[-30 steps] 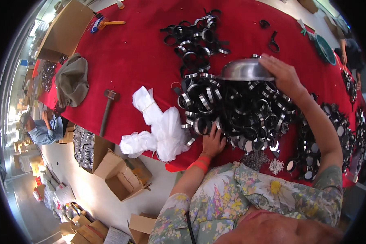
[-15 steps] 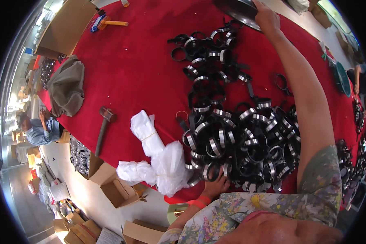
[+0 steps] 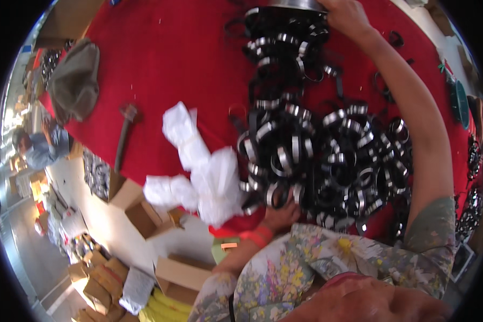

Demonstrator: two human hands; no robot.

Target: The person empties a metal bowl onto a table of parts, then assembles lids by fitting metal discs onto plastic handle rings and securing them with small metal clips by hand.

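Observation:
At the far side, my right hand (image 3: 350,20) grips the edge of a round metal pan (image 3: 298,5), cut off by the top of the view. The pan sits over the far end of a long heap of ring-shaped metal bands (image 3: 335,158), silver and black, some with black arms. My left hand (image 3: 282,214) is at the near left edge of this heap, against the rings. Its fingers are blurred and partly hidden among them, so their grip does not show. Bundled white plastic bags (image 3: 216,185) lie left of the heap.
A hammer (image 3: 125,134) and a grey-brown cloth (image 3: 75,80) lie on the red tablecloth (image 3: 161,59) to the left. Cardboard boxes (image 3: 182,276) stand on the floor below the near edge. Another person (image 3: 43,145) sits far left. A green basin (image 3: 459,104) stands at the right.
My right hand has swung the pan leftward, from the heap's far right to over its far end. My left hand stays at the heap's near edge. The whole view has shifted.

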